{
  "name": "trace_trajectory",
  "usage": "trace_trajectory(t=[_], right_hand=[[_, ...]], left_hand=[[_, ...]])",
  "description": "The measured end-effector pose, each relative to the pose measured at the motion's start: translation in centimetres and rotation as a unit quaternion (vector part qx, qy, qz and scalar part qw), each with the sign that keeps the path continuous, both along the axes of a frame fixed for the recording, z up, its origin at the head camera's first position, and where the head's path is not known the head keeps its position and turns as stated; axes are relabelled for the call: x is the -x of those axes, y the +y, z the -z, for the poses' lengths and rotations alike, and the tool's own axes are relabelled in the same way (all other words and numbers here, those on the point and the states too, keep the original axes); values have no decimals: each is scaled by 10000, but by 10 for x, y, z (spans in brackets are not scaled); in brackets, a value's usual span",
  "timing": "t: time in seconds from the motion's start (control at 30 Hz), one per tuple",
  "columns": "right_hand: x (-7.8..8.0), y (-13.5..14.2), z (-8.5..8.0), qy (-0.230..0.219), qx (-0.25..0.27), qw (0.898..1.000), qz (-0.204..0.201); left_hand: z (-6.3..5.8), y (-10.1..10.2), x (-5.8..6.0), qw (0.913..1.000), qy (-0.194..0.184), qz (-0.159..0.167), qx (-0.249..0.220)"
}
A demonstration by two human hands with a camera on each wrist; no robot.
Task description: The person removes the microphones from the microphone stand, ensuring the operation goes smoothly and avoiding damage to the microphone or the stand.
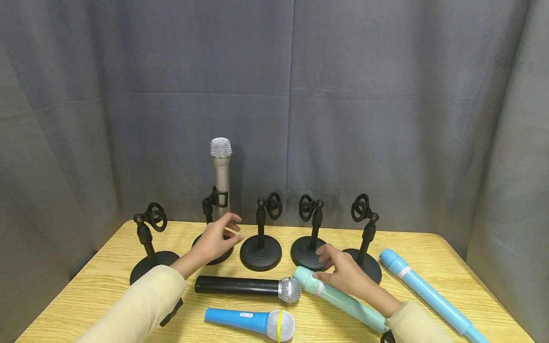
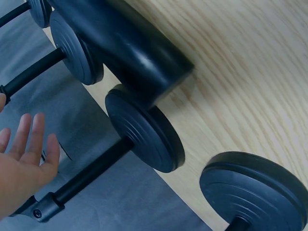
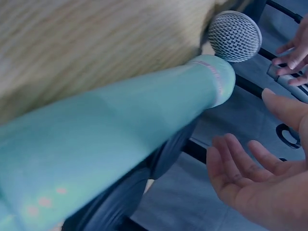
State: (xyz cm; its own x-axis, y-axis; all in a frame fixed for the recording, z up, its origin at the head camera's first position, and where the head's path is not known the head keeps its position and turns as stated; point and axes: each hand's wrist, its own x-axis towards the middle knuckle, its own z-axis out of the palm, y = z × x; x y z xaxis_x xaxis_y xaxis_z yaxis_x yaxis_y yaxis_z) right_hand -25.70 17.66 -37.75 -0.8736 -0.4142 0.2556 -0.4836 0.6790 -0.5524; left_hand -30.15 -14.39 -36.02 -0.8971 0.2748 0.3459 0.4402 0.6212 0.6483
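My left hand hovers in front of the second stand from the left, fingers loosely bent and holding nothing. That stand's clip holds a silver microphone upright. In the left wrist view the left hand is apart from the black microphone. My right hand is over the mint-green microphone, thumb and fingers spread apart. The right wrist view shows a gap between the right hand and the green microphone, which lies slanted on the table.
Other black stands with clips hold no microphone: far left, middle, right of middle and far right. A black microphone and a blue microphone lie in front. A light-blue microphone lies at right. Grey curtains surround the table.
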Motion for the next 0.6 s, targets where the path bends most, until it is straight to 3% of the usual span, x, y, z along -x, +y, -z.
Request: trace_trajectory(t=[0.6], right_hand=[[11,-45,-19,597,479,9968,-237]], left_hand=[[10,-33,-3,9991,154,-376,132]])
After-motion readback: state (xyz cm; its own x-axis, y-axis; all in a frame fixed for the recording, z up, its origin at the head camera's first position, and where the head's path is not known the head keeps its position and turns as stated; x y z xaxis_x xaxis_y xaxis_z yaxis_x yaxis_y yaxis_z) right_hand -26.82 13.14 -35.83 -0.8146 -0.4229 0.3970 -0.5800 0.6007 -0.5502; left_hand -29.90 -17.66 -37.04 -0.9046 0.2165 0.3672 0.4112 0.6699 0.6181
